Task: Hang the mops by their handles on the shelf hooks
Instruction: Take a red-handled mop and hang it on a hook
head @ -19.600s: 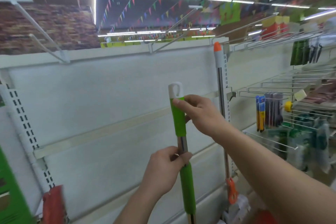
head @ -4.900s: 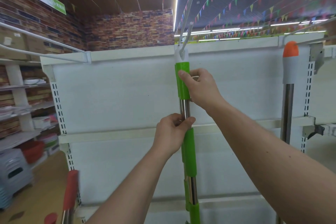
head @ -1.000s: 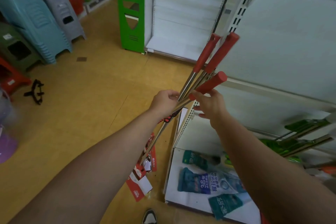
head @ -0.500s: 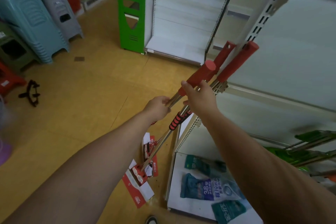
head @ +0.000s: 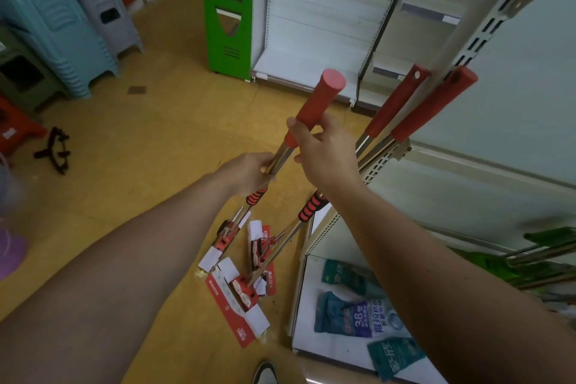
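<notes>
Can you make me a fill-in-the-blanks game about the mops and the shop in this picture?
The mop grip that the right hand holds is coloured ___. The left hand holds the same mop lower down, on its metal pole. Beside it, ___ more mops lean on the white shelf post. The tall panel standing on the yellow floor is coloured ___.
Missing words: red; two; green.

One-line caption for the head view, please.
Left hand and right hand grip a red-handled mop near its top; two more mops lean against the shelf upright.
</notes>
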Motion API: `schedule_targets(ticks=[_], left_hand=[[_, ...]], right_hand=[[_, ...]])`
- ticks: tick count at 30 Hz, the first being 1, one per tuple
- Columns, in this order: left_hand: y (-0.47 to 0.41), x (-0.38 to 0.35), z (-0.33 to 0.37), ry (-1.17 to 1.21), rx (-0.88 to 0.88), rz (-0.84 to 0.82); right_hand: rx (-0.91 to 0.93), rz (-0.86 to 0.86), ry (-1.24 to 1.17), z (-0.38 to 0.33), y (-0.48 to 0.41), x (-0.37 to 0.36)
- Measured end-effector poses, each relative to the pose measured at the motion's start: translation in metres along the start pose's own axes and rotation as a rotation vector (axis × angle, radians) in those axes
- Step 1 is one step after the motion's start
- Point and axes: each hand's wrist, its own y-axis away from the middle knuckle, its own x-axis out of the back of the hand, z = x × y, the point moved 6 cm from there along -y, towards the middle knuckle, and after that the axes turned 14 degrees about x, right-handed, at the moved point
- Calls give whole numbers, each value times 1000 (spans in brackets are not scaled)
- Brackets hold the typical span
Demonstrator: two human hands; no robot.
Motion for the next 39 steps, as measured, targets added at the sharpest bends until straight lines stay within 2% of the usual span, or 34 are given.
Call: schedule_targets(ticks=[9, 24, 32, 39], left_hand=[[21, 39, -7, -71, -11, 56], [98, 83, -16, 40, -19, 118], [162, 86, 0, -20, -20, 74], [210, 61, 15, -34, -24, 36]], right_hand=[[69, -33, 0, -37, -6, -5], [188, -91, -122, -108, 12, 15], [278, -86, -129, -138, 42, 34], [309, -72, -84, -143, 85, 57]])
